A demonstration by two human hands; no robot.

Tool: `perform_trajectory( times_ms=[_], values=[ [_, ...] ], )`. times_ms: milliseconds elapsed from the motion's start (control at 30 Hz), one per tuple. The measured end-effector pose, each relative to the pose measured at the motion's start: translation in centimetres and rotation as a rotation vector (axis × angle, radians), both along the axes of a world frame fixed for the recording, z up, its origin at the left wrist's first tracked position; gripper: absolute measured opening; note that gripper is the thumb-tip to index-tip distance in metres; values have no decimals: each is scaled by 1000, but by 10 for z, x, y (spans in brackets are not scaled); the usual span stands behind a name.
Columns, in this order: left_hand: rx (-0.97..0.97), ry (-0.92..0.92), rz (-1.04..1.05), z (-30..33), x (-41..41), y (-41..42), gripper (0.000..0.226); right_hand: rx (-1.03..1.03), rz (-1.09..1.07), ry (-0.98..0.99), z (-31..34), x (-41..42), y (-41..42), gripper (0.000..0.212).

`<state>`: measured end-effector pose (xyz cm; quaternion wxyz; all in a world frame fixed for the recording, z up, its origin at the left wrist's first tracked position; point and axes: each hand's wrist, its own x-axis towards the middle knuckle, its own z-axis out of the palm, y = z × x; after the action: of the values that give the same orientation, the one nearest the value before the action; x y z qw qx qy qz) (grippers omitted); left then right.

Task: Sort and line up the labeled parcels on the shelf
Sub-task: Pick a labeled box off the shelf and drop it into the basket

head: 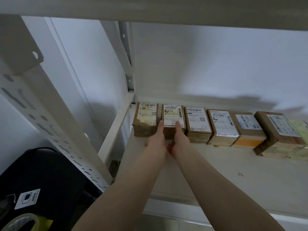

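Several brown cardboard parcels with white labels stand side by side in a row along the back of the white shelf (208,165). The second parcel from the left (172,115) carries a label reading 133 R06 0A7. My left hand (156,139) grips its left front corner, fingers reaching up along its side. My right hand (179,139) grips its right front part, a finger lying on the label. The leftmost parcel (146,117) sits in the shelf corner, touching it. The third parcel (197,120) stands just to the right.
More parcels (221,124) continue to the right; the rightmost one (280,130) sits further forward. A perforated white upright (55,124) frames the left. Below left are a black bag (50,177) and a tape roll (21,222). An upper shelf (166,9) spans overhead.
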<state>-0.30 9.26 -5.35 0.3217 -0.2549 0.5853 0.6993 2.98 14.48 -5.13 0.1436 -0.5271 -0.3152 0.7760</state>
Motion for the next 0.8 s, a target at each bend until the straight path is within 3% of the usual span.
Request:
perform_trajectory(
  times_ms=[67,167,300,400,600,700,800],
  values=[
    [-35,-6,-69,-16,-7,16,122,-24,9,24,-5,-1,3,68],
    [-102,-9,-148,-32,-16,32,131,1,39,19,-8,2,7,65],
    [-113,6,-144,-37,-17,33,110,53,43,4,-11,6,11,68],
    [-94,0,-122,-36,-14,29,108,85,86,7,-19,11,11,67],
    [94,20,-79,-32,4,13,90,116,79,54,-31,30,8,34],
    [129,96,-35,-23,15,6,56,124,60,93,-30,39,3,31],
    [176,140,-14,-24,22,4,49,122,29,131,-30,45,-1,28]
  ],
)
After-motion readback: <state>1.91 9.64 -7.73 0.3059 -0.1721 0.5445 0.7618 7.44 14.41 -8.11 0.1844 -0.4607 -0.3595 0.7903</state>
